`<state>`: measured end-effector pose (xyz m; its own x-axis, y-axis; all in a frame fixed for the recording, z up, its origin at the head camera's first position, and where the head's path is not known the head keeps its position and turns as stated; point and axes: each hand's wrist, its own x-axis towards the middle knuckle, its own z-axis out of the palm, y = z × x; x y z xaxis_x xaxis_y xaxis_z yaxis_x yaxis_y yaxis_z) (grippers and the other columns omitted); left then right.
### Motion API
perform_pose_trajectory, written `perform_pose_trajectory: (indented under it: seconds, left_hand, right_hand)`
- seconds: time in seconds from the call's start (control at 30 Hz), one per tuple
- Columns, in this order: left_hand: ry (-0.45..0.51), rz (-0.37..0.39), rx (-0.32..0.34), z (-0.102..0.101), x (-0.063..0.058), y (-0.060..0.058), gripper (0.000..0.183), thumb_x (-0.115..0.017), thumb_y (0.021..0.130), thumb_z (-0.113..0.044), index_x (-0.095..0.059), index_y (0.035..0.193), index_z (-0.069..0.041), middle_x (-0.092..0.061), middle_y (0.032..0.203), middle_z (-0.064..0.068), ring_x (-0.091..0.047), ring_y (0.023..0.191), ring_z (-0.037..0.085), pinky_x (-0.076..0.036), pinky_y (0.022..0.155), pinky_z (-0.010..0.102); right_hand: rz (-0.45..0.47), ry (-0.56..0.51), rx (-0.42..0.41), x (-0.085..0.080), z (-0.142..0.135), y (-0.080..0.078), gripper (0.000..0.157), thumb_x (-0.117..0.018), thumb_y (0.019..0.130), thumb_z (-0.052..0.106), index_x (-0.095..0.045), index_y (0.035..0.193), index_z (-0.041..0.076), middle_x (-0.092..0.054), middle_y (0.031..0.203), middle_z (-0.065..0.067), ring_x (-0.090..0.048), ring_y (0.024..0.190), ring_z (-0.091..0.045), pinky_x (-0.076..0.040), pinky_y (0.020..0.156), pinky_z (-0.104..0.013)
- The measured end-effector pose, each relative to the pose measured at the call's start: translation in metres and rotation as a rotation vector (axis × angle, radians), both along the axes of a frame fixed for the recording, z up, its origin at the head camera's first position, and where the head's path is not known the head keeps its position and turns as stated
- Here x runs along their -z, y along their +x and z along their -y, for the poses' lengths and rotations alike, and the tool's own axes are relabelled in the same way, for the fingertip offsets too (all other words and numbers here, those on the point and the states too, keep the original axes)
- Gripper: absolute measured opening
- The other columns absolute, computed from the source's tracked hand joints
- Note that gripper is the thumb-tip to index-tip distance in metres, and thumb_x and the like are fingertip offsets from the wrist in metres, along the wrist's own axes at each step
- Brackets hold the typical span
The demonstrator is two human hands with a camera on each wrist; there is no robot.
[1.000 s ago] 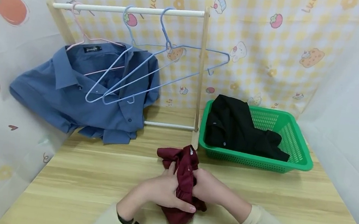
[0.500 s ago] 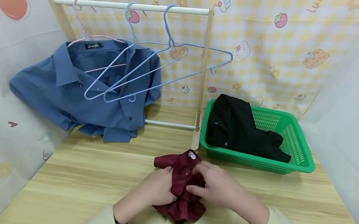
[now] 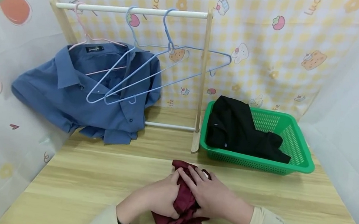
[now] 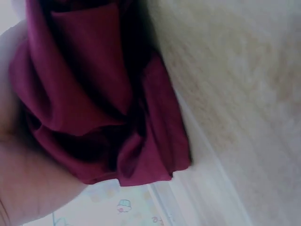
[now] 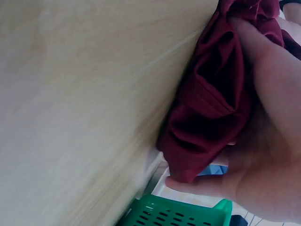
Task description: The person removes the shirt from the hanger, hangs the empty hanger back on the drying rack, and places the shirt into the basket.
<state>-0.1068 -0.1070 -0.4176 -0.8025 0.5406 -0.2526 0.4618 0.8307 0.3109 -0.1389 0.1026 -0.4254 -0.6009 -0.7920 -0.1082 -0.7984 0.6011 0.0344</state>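
A small maroon shirt (image 3: pixel 185 200) lies bunched up on the table in the head view, its pale neck label partly showing by the right fingers. My left hand (image 3: pixel 162 196) grips its left side, with folds of cloth against the palm in the left wrist view. Over the upper right part of the shirt, my right hand (image 3: pixel 216 195) holds on with fingers across the top. In the right wrist view, the thumb presses into the folds and the other fingers pass around the cloth. Some fingertips are hidden in the fabric.
A rack (image 3: pixel 203 74) at the back carries a blue shirt (image 3: pixel 101 91) on a pink hanger and two bare blue hangers (image 3: pixel 190 48). Right of it stands a green basket (image 3: pixel 302 153) with a black garment (image 3: pixel 237 130) inside. Wooden tabletop (image 3: pixel 91 176) surrounds the hands.
Half a second ago the right hand was loosely over the shirt's front and the collar showed; now it spreads across the top. The shirt has been squeezed into a more compact bundle between both hands.
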Motion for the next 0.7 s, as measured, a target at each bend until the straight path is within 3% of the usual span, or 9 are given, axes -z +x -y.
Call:
perform_pose_trajectory:
  seconds: [0.17, 0.27, 0.37, 0.5, 0.6, 0.67, 0.7]
  left_hand:
    - [0.018, 0.053, -0.117, -0.004, 0.002, 0.012, 0.138, -0.081, 0.075, -0.078, -0.012, 0.171, -0.005, 0.001, 0.176, 0.031, -0.040, 0.155, 0.045, -0.056, 0.109, 0.044]
    - [-0.026, 0.018, -0.149, -0.011, 0.003, 0.019, 0.150, -0.078, 0.068, -0.088, -0.006, 0.172, -0.006, -0.013, 0.175, 0.031, -0.047, 0.149, 0.046, -0.057, 0.107, 0.049]
    - [-0.077, -0.083, -0.149, -0.017, 0.005, 0.022, 0.146, -0.085, 0.065, -0.082, -0.020, 0.169, -0.002, -0.039, 0.167, 0.026, -0.058, 0.133, 0.040, -0.059, 0.100, 0.047]
    - [-0.150, -0.212, -0.147, -0.021, 0.006, 0.021, 0.113, -0.092, 0.064, -0.067, -0.057, 0.149, -0.001, -0.063, 0.144, 0.013, -0.063, 0.112, 0.029, -0.059, 0.085, 0.040]
    - [-0.209, -0.228, -0.129, -0.022, 0.005, 0.019, 0.081, -0.089, 0.068, -0.063, -0.076, 0.123, -0.006, -0.067, 0.138, 0.013, -0.065, 0.112, 0.030, -0.059, 0.081, 0.040]
    - [-0.231, -0.203, -0.119, -0.021, 0.004, 0.017, 0.064, -0.087, 0.072, -0.062, -0.083, 0.110, -0.010, -0.068, 0.140, 0.015, -0.065, 0.117, 0.032, -0.059, 0.083, 0.042]
    - [-0.233, -0.183, -0.120, -0.020, 0.003, 0.016, 0.064, -0.085, 0.073, -0.063, -0.083, 0.110, -0.011, -0.066, 0.144, 0.016, -0.063, 0.122, 0.033, -0.059, 0.086, 0.044]
  right_hand:
    - [-0.129, 0.036, 0.059, 0.004, 0.003, 0.004, 0.111, -0.079, 0.085, 0.067, -0.033, 0.166, 0.007, -0.068, 0.141, -0.015, -0.069, 0.124, -0.029, -0.065, 0.081, -0.041]
    - [-0.143, 0.039, 0.109, 0.003, 0.007, 0.007, 0.093, -0.081, 0.089, 0.055, -0.046, 0.158, 0.004, -0.073, 0.127, -0.015, -0.072, 0.109, -0.027, -0.065, 0.073, -0.038]
    - [-0.114, 0.013, 0.147, 0.002, 0.011, 0.009, 0.084, -0.082, 0.090, 0.045, -0.051, 0.155, 0.002, -0.075, 0.120, -0.018, -0.074, 0.101, -0.030, -0.064, 0.074, -0.039]
    - [-0.052, -0.043, 0.134, 0.001, 0.012, 0.011, 0.097, -0.086, 0.086, 0.040, -0.038, 0.163, 0.007, -0.075, 0.108, -0.018, -0.072, 0.090, -0.031, -0.062, 0.073, -0.040]
    - [0.035, -0.074, 0.067, -0.002, 0.006, 0.013, 0.105, -0.084, 0.087, 0.039, -0.024, 0.169, 0.018, -0.073, 0.108, -0.016, -0.070, 0.088, -0.029, -0.060, 0.070, -0.038]
    - [0.147, -0.092, 0.032, -0.007, -0.001, 0.014, 0.105, -0.081, 0.090, 0.047, -0.016, 0.171, 0.029, -0.070, 0.122, -0.017, -0.070, 0.099, -0.030, -0.061, 0.077, -0.039]
    - [0.207, -0.099, 0.019, -0.010, -0.004, 0.015, 0.105, -0.078, 0.092, 0.053, -0.013, 0.172, 0.034, -0.067, 0.132, -0.018, -0.070, 0.108, -0.031, -0.062, 0.083, -0.041]
